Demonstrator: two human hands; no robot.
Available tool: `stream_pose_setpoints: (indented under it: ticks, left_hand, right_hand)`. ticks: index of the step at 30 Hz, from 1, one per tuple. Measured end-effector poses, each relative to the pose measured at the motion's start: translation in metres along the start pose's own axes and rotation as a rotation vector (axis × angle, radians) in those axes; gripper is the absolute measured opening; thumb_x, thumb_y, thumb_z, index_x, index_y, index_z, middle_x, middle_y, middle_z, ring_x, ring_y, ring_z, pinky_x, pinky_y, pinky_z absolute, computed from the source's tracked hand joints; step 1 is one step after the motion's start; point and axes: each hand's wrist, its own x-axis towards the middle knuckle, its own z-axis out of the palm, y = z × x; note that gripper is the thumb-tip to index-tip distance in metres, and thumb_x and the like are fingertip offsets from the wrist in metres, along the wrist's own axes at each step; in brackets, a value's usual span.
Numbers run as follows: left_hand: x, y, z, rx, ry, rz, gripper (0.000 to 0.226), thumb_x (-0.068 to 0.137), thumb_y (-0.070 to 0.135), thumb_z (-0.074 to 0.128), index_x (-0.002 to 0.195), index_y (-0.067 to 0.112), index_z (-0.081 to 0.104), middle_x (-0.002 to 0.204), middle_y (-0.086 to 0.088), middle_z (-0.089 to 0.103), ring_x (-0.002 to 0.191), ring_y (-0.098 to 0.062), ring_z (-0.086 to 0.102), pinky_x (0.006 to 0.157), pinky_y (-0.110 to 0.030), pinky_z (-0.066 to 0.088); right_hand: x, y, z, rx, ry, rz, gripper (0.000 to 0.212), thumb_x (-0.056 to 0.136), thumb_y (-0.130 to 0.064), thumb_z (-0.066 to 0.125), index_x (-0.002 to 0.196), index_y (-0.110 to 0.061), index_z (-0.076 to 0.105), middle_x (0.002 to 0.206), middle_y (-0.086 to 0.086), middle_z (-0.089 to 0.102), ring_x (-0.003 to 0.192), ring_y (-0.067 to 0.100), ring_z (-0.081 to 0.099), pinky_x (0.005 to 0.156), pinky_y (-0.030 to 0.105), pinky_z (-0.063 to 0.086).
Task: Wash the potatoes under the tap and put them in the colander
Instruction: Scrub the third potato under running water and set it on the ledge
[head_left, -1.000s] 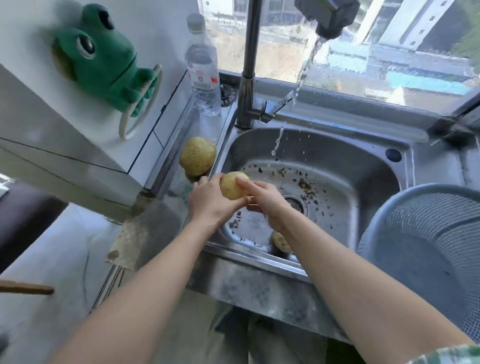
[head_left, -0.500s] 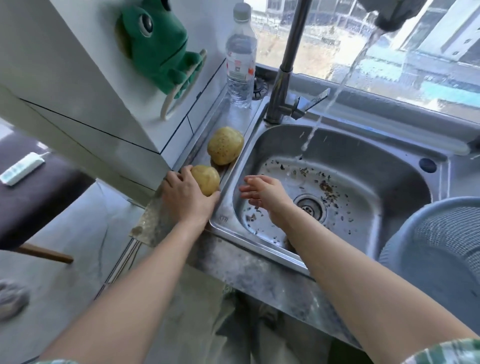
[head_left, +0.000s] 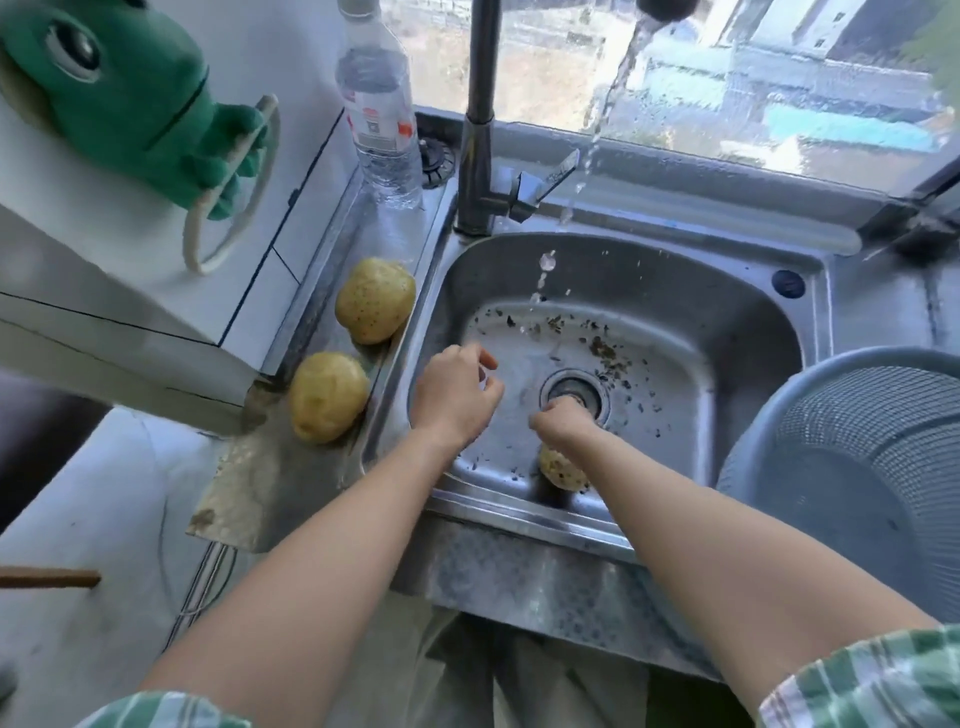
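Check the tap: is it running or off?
Running: water pours from the tap and splashes into the sink.

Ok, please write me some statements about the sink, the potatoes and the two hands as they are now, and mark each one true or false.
1. A far potato and a near potato lie on the ledge to the left of the sink. True.
2. The colander holds a potato. False: no potato shows in it.
3. Water runs from the tap. True.
4. The left hand holds a potato. False: it holds nothing and is over the basin.
5. A third potato lies in the sink, by the right hand. True.
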Motion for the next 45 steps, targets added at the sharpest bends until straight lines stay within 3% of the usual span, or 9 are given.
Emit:
stream_pose_setpoints:
  ticks: [6,14,18,22,25,32,37,41,45]
  left_hand:
    - [0.03,0.001,0.025,-0.021,-0.147,-0.102,0.024,0.093,0.024,0.054,0.111,0.015,0.068,0.108,-0.006,0.071,0.104,-0.026,0.063,0.084,-0.032,0.048]
    - [0.063,0.001,0.042,-0.058,-0.275,-0.111,0.025,0.094,0.024,0.05,0.11,0.018,0.068,0.105,-0.003,0.071,0.092,-0.026,0.065,0.077,-0.032,0.053]
    - [0.074,0.0,0.044,-0.044,-0.331,-0.097,0.027,0.095,0.024,0.049,0.114,0.017,0.067,0.11,-0.003,0.069,0.098,-0.025,0.063,0.073,-0.028,0.045]
    - [0.079,-0.003,0.039,-0.097,-0.36,-0.101,0.028,0.096,0.024,0.049,0.116,0.014,0.066,0.108,-0.003,0.068,0.097,-0.023,0.062,0.077,-0.027,0.044]
    - [0.083,-0.008,0.034,-0.236,-0.395,-0.18,0.024,0.096,0.024,0.048,0.107,0.013,0.067,0.104,-0.008,0.07,0.095,-0.027,0.064,0.083,-0.035,0.05]
    - [0.077,0.01,0.019,-0.913,-0.469,-0.459,0.048,0.091,0.059,0.052,0.119,0.023,0.065,0.116,-0.007,0.069,0.104,-0.024,0.064,0.092,-0.046,0.054]
    - [0.075,0.027,0.019,-1.116,-0.244,-0.59,0.048,0.085,0.052,0.063,0.112,0.012,0.069,0.106,-0.012,0.072,0.095,-0.026,0.07,0.083,-0.04,0.057]
    - [0.069,0.035,0.015,-1.068,-0.143,-0.625,0.043,0.102,0.043,0.038,0.106,0.011,0.066,0.097,-0.008,0.068,0.092,-0.023,0.063,0.086,-0.039,0.053]
    - [0.056,0.032,0.017,-0.927,-0.116,-0.288,0.03,0.098,0.038,0.052,0.117,0.015,0.058,0.113,-0.008,0.065,0.105,-0.024,0.064,0.091,-0.042,0.055]
  right_hand:
    - [0.03,0.03,0.01,-0.196,0.015,0.186,0.052,0.089,-0.026,0.057,0.136,-0.009,0.044,0.142,0.02,0.041,0.128,0.038,0.043,0.106,0.042,0.042]
    - [0.04,0.036,0.013,-0.295,-0.148,0.199,0.047,0.1,-0.014,0.048,0.145,-0.002,0.038,0.15,0.023,0.037,0.138,0.038,0.037,0.107,0.036,0.034]
    - [0.047,0.045,0.025,-0.16,-0.059,0.272,0.057,0.085,-0.032,0.066,0.135,-0.018,0.045,0.142,0.019,0.041,0.126,0.038,0.046,0.103,0.037,0.04]
    - [0.047,0.033,0.02,0.262,-0.006,0.237,0.069,0.075,-0.043,0.068,0.132,-0.015,0.042,0.119,0.012,0.058,0.106,0.03,0.059,0.086,0.036,0.051]
    - [0.045,0.008,0.007,0.613,-0.009,0.139,0.051,0.085,-0.053,0.057,0.121,-0.017,0.049,0.101,0.006,0.061,0.081,0.019,0.058,0.063,0.027,0.045]
    - [0.033,-0.055,-0.015,0.991,-0.12,0.027,0.062,0.094,-0.066,0.027,0.08,-0.016,0.063,0.065,0.003,0.064,0.061,0.015,0.056,0.054,0.026,0.044]
    - [0.024,-0.07,-0.007,1.271,-0.13,0.069,0.065,0.092,-0.064,0.04,0.116,-0.009,0.065,0.112,0.015,0.071,0.097,0.027,0.068,0.075,0.039,0.058]
    - [0.015,-0.068,-0.003,1.031,-0.051,-0.16,0.04,0.09,-0.045,0.06,0.107,-0.01,0.052,0.095,0.008,0.064,0.09,0.023,0.065,0.074,0.034,0.057]
    - [0.009,-0.067,-0.023,0.843,0.087,-0.115,0.062,0.099,-0.057,0.03,0.098,-0.006,0.066,0.065,0.004,0.056,0.05,0.012,0.046,0.041,0.017,0.037]
